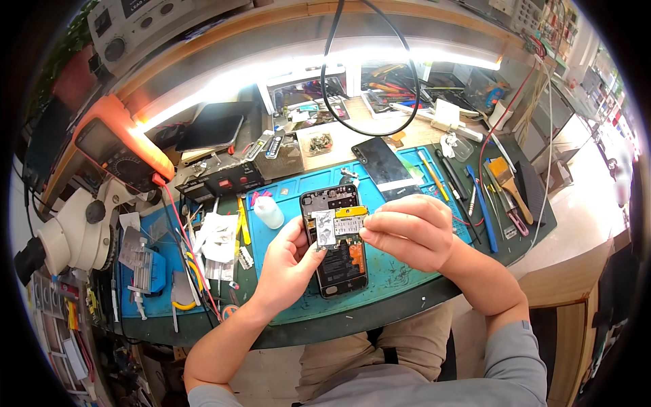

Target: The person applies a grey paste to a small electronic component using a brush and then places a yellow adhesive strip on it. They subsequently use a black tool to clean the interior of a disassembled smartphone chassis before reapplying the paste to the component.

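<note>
An opened smartphone [342,271] lies over the blue mat, its back cover off, with a black battery and an orange patch inside. My left hand [290,261] grips its left edge, the thumb resting beside a silver foil-like piece [325,228]. At the phone's upper right, a silver plate [350,224] sits below a yellow strip [351,211]. My right hand [413,234] is closed in a pinch at that plate's right edge; whatever is between the fingertips is hidden. Left of the phone stands a white bottle [268,212] with a pink top.
A dark phone back panel [385,166] lies behind. Right are a blue pry tool [483,200] and a wooden-handled brush [508,184]. An orange multimeter [122,146] and microscope [74,234] stand left. A black cable loop [325,88] hangs ahead.
</note>
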Tool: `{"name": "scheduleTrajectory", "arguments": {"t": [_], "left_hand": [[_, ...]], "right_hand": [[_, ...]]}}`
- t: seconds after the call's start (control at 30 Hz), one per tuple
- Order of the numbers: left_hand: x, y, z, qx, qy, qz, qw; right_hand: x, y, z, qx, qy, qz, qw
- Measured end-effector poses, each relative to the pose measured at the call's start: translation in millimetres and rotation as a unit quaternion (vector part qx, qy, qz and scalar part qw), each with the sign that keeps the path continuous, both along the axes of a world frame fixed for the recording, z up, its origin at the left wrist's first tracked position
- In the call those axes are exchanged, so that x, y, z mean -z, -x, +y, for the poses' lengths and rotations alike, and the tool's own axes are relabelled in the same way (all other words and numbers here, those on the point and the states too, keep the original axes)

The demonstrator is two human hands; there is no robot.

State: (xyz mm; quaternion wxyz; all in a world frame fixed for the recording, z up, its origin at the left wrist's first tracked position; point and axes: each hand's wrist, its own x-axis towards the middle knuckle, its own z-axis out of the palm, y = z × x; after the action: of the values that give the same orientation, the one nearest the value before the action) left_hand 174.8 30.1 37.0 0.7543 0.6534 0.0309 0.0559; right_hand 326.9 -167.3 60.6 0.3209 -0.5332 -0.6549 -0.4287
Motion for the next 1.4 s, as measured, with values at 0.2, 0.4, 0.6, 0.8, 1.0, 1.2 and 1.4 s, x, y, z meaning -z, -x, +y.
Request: {"name": "scheduleTrajectory", "arguments": {"t": [0.2,0.4,0.6,0.8,1.0,1.2,1.4], "left_hand": [[-0.4,-0.7,-0.8,-0.001,-0.003,0.006,1.0],[1.8,-1.1,0.0,-0.003,-0.006,0.002,1.0],[2.7,-0.2,0.1,-0.009,-0.003,-0.002,1.0],[-4.2,-1.7,-2.9,-0.001,0.007,0.001,1.0],[-7.9,0.9,-5.4,-0.005,-0.021,-0.014,1.0],[-7.0,0.6,-6.3,-0.006,-0.031,-0.017,0.999],[-7.1,0.4,-6.8,-0.01,-0.033,-0.014,0.999]], "right_hand": [[0.3,-0.1,-0.4,-0.006,0.001,0.019,1.0],[1.9,-1.9,-0.7,-0.012,-0.003,0.023,1.0],[3.6,-2.8,1.3,-0.014,-0.009,0.032,0.999],[3.9,7.1,7.0,-0.069,-0.011,0.496,0.866],[2.5,0.4,6.5,-0.09,0.035,0.592,0.8],[3.9,-0.9,8.3,-0.083,0.056,0.587,0.804],[3.6,-2.8,8.2,-0.091,0.077,0.6,0.791]]}}
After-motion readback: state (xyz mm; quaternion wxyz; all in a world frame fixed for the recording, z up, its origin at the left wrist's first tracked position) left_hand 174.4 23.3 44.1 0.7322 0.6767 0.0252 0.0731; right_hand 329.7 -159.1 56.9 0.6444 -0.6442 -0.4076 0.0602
